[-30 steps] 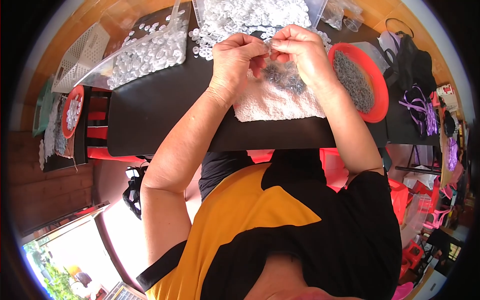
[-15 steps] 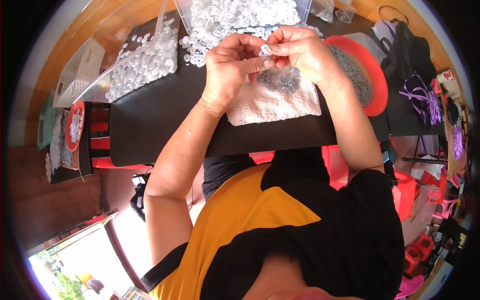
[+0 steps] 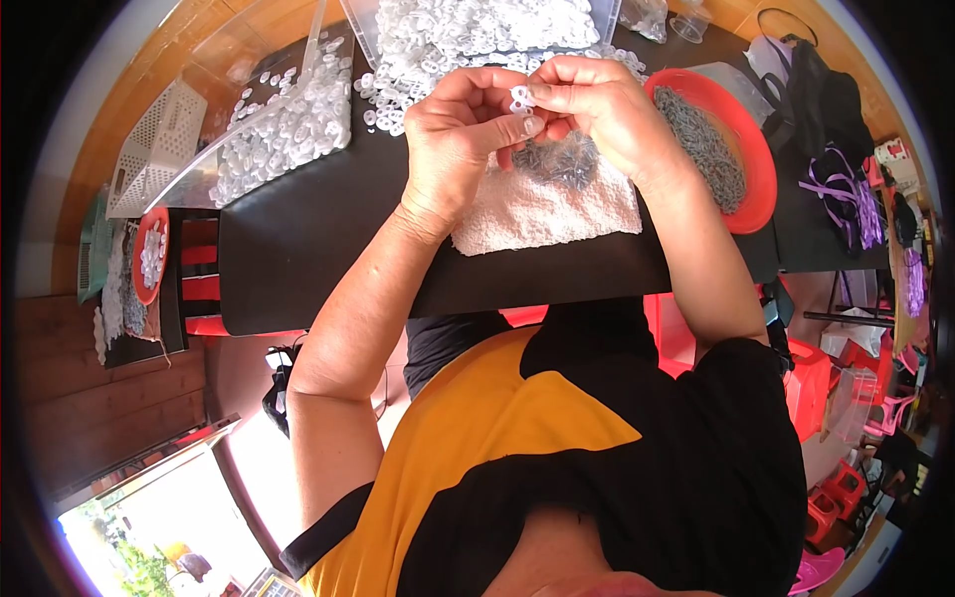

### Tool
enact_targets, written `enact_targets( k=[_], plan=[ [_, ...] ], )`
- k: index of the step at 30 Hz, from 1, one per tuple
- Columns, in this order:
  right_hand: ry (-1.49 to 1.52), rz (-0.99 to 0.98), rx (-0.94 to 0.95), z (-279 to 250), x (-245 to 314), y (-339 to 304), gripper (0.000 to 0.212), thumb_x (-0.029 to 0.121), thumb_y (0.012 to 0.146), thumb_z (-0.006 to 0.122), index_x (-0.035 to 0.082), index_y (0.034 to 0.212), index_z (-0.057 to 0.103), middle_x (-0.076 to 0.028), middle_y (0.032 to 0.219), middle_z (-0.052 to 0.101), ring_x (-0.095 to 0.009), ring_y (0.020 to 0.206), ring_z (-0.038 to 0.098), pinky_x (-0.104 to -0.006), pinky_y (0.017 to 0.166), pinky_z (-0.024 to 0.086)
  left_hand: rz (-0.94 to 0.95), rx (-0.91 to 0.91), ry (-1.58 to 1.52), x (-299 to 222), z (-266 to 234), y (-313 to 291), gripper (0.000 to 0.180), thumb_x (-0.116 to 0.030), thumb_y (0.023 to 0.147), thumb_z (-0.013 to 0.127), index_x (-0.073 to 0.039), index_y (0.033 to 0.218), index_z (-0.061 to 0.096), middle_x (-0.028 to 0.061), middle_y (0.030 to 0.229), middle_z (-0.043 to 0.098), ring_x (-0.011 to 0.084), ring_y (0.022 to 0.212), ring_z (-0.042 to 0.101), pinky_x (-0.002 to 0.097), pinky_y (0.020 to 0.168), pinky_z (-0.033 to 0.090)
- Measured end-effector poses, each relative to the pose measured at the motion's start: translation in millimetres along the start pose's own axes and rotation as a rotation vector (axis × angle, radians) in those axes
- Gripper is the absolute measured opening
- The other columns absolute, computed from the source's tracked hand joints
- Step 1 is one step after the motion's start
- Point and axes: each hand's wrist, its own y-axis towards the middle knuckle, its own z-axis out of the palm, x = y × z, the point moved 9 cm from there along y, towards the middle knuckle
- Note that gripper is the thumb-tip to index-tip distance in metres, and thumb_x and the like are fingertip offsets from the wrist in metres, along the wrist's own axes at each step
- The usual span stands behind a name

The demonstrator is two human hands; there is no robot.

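Note:
My left hand point(image 3: 460, 134) and my right hand point(image 3: 602, 111) meet over the far middle of the black table, fingertips nearly touching. Between them is a small white plastic piece with a ring-shaped end point(image 3: 520, 97). Thumb and fingers of my left hand pinch it from the left, while my right thumb and forefinger close on its right side. Just below the hands lies a pale towel point(image 3: 547, 219), bearing a heap of thin grey metal pieces point(image 3: 565, 164) too small to make out. Loose white ring-shaped pieces point(image 3: 393, 92) are spread beyond my hands.
Behind stands a transparent bin point(image 3: 609, 18) full of white pieces; another transparent container point(image 3: 343, 124) with more lies at left. A red basin point(image 3: 761, 189) of grey metal pieces sits at right. Farther right are a black bag point(image 3: 821, 99) and purple straps point(image 3: 846, 204).
The white piece has turned slightly and shifted a little left between my fingertips, so its ring shows more plainly. Both hands otherwise keep nearly the same place.

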Motion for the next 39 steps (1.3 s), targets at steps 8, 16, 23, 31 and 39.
enact_targets(
  k=[8, 16, 23, 31, 39],
  plan=[
    [-0.095, -0.093, -0.07, -2.2, 9.8, -3.5, 0.02, 0.024, 0.088, 0.065, 0.004, 0.086, 0.067, -0.001, 0.071, 0.063, -0.008, 0.065, 0.059, -0.0216, 0.06, 0.043, -0.046, -0.034, -0.058, 3.5, -3.3, -0.7, 0.026, 0.008, 0.081, 0.067, 0.003, 0.106, 0.062, 0.0077, 0.08, 0.066, 0.0117, 0.062, 0.062, 0.0218, 0.047, 0.048],
    [-0.109, -0.097, -0.162, -8.9, 15.0, -6.7, 0.02, 0.021, 0.087, 0.064, 0.002, 0.089, 0.068, -0.002, 0.07, 0.063, -0.009, 0.063, 0.06, -0.0214, 0.06, 0.045, -0.03, -0.081, -0.031, 2.3, -10.3, -1.7, 0.026, 0.008, 0.081, 0.065, 0.005, 0.107, 0.062, 0.0109, 0.082, 0.066, 0.0161, 0.063, 0.063, 0.0247, 0.048, 0.046],
    [-0.114, -0.098, -0.193, -11.9, 12.2, -5.8, 0.02, 0.021, 0.086, 0.063, 0.002, 0.089, 0.069, -0.002, 0.07, 0.064, -0.009, 0.063, 0.061, -0.0215, 0.06, 0.045, -0.028, -0.081, -0.053, 3.0, -10.9, -0.8, 0.025, 0.009, 0.08, 0.066, 0.002, 0.104, 0.063, 0.0075, 0.08, 0.065, 0.012, 0.061, 0.062, 0.0217, 0.046, 0.047],
    [-0.128, -0.111, -0.163, -10.1, 13.4, -4.6, 0.019, 0.022, 0.085, 0.064, 0.003, 0.088, 0.069, -0.001, 0.069, 0.063, -0.009, 0.063, 0.061, -0.0215, 0.059, 0.045, -0.041, -0.071, -0.049, 3.6, -10.5, -1.0, 0.026, 0.01, 0.078, 0.067, 0.001, 0.103, 0.063, 0.0074, 0.08, 0.065, 0.0114, 0.06, 0.062, 0.0215, 0.046, 0.047],
    [-0.179, -0.055, -0.061, -1.1, 11.8, -5.2, 0.019, 0.022, 0.088, 0.061, 0.003, 0.087, 0.066, -0.001, 0.072, 0.062, -0.009, 0.066, 0.06, -0.0225, 0.062, 0.044, -0.053, -0.08, -0.047, 3.8, -10.5, -2.0, 0.027, 0.01, 0.078, 0.068, 0.002, 0.103, 0.063, 0.0075, 0.08, 0.065, 0.0112, 0.059, 0.061, 0.0216, 0.045, 0.047]
  ],
)
